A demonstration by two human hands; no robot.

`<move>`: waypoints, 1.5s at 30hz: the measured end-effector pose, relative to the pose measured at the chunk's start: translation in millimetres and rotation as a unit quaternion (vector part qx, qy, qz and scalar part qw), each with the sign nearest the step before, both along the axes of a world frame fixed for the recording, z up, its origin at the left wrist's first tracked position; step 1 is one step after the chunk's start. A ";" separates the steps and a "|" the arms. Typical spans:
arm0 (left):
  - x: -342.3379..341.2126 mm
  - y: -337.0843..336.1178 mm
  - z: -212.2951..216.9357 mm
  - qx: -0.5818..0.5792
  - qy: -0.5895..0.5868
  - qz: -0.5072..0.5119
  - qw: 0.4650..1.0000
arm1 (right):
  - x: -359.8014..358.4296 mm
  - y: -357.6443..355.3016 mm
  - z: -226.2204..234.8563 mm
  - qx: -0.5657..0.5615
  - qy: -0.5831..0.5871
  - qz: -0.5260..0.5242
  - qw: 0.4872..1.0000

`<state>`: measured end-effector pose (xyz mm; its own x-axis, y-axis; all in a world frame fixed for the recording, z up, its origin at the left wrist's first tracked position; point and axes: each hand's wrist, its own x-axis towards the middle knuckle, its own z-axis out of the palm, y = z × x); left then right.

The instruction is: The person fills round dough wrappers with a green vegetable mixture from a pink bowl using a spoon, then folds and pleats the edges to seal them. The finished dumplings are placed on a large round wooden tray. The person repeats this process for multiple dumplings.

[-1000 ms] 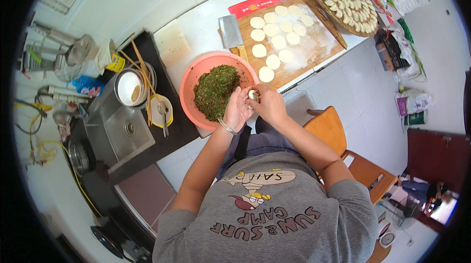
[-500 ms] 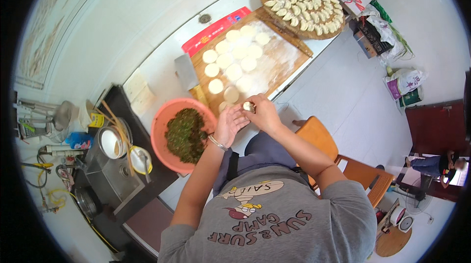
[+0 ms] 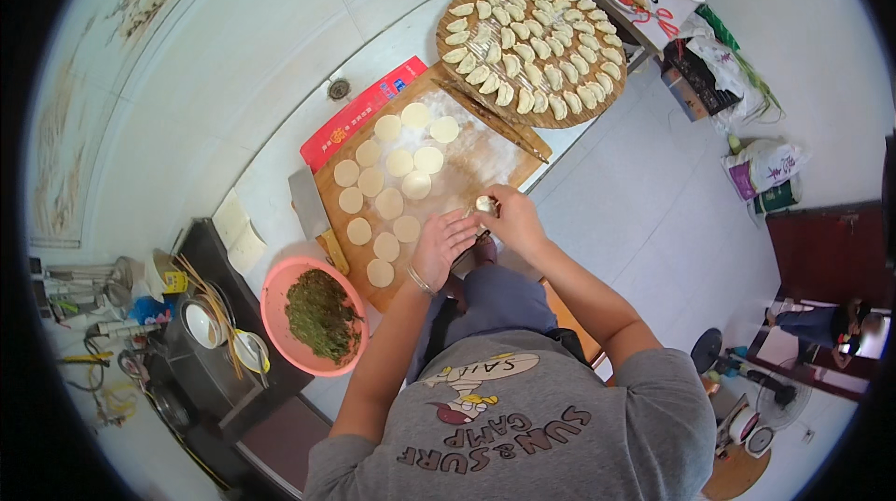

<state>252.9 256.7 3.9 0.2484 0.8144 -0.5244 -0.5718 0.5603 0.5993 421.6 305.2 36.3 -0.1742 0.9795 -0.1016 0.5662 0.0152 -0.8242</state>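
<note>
A small folded dumpling (image 3: 484, 204) is pinched at the fingertips of my right hand (image 3: 511, 221), over the near edge of a wooden board (image 3: 476, 157). My left hand (image 3: 442, 244) is cupped beside it, its fingers touching the dumpling. Several round dough wrappers (image 3: 399, 163) lie on the floured board. A pink bowl of chopped green filling (image 3: 317, 314) stands to my left. A round woven tray (image 3: 530, 43) crowded with several finished dumplings sits at the far end.
A cleaver (image 3: 310, 211) lies at the board's left edge, and a red flat box (image 3: 359, 113) lies behind it. A dark side stand (image 3: 210, 333) with bowls and chopsticks is at the left. Bags and boxes (image 3: 765, 169) stand on the floor at right.
The view has swung, so the bowl moved from under my hands to my left. My hands, still together on the dumpling, now hang over the board's near edge.
</note>
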 end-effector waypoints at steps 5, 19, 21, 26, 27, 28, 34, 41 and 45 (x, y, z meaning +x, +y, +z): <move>6.2 20.7 -3.6 0.006 0.017 -0.047 0.999 | 18.4 10.6 5.1 0.023 -0.012 -0.054 0.998; 49.5 104.0 -22.2 0.003 0.039 -0.017 0.999 | 104.6 133.1 3.7 0.064 -0.046 -0.087 0.993; 66.4 127.3 -22.4 0.005 0.047 -0.015 0.999 | 125.4 163.7 3.9 0.060 -0.055 -0.084 0.993; 116.2 200.1 -2.7 0.026 0.095 -0.025 0.995 | 178.6 238.5 -0.3 0.114 -0.101 -0.078 0.985; 123.4 210.1 0.1 0.029 0.101 -0.022 0.994 | 183.2 252.3 7.7 0.090 -0.100 -0.082 0.988; 129.5 221.8 2.8 0.035 0.106 -0.020 0.994 | 187.9 266.1 12.3 0.084 -0.098 -0.081 0.988; 156.2 297.4 3.7 0.012 0.135 -0.020 0.991 | 216.3 344.5 -0.7 0.109 -0.096 -0.074 0.987; 184.5 364.0 -18.4 0.132 0.200 -0.006 0.971 | 240.0 416.5 -29.2 0.128 -0.119 -0.069 0.982; 227.7 412.2 -13.7 0.333 0.552 -0.088 0.760 | 241.6 433.6 -38.8 0.119 -0.129 -0.068 0.982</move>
